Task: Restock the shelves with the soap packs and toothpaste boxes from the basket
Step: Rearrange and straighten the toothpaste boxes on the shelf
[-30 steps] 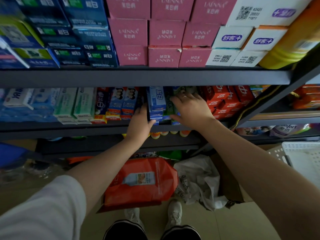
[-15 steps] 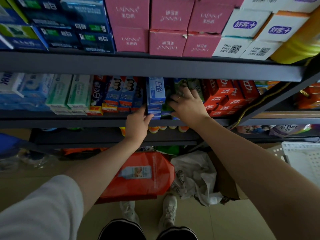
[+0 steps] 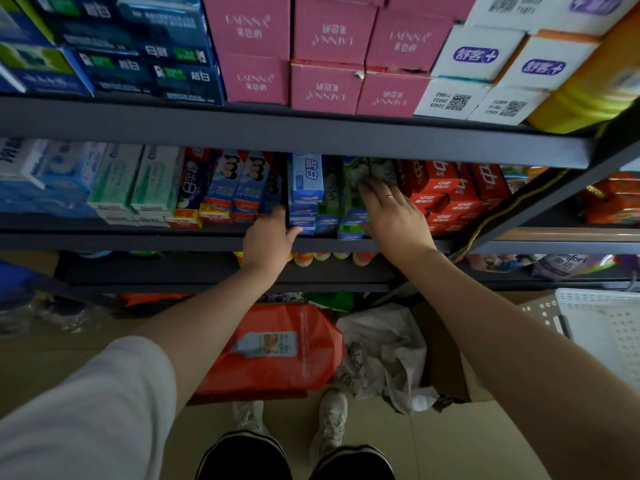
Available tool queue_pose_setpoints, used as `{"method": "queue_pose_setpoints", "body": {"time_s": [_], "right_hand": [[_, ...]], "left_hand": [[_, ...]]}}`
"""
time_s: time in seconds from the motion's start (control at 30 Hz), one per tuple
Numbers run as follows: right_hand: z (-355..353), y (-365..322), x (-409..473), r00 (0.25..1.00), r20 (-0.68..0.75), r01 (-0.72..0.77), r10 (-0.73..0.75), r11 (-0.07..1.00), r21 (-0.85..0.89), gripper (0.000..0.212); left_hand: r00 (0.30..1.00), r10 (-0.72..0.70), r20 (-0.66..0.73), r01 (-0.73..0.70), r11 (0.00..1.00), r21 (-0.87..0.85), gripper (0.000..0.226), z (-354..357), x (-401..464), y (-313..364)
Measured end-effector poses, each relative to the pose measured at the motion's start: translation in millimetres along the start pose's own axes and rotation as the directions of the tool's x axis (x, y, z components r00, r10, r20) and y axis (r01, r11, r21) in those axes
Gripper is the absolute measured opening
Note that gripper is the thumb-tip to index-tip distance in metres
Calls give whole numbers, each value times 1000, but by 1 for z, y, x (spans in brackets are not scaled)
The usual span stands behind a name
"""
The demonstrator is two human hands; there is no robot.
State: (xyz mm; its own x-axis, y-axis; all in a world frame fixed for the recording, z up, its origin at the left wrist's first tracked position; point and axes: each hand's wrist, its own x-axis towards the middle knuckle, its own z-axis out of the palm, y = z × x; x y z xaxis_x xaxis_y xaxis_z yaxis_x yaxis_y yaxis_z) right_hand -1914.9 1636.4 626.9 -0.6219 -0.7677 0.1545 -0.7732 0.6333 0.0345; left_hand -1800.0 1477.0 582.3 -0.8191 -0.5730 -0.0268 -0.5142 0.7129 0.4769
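Right hand [image 3: 393,216] has slid further onto the green toothpaste boxes [image 3: 351,202], fingers flat and spread on top. Left hand [image 3: 268,237] stays at the blue toothpaste boxes [image 3: 306,188], thumb against the stack front, fingers hidden behind. Both stacks sit mid-frame on the middle shelf [image 3: 138,242]. White basket [image 3: 602,327] at right edge.

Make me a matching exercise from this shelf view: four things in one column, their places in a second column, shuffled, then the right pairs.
Things
1. pink boxes
2. red toothpaste boxes
3. orange bag
4. white basket

Places
A. on the floor, between the arms
B. top shelf, centre
C. far right edge, low
D. middle shelf, right of the right hand

Pairs: 1-B, 2-D, 3-A, 4-C
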Motion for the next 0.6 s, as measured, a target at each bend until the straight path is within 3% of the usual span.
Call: {"method": "queue_pose_setpoints", "body": {"time_s": [0.13, 0.3, 0.6], "right_hand": [[7, 7, 4, 998, -19, 55, -57, 995, -78, 77], [22, 3, 2, 996, -39, 72, -80, 982, -175, 96], [31, 2, 9, 988, -141, 33, -69, 969, -244, 76]], "left_hand": [[1000, 8, -8, -8, 995, 96, 34, 1, 1, -1], [999, -5, -43, 9, 997, 75, 32, 5, 2, 0], [996, -25, -89, 28, 999, 28, 30, 11, 2, -1]]}}
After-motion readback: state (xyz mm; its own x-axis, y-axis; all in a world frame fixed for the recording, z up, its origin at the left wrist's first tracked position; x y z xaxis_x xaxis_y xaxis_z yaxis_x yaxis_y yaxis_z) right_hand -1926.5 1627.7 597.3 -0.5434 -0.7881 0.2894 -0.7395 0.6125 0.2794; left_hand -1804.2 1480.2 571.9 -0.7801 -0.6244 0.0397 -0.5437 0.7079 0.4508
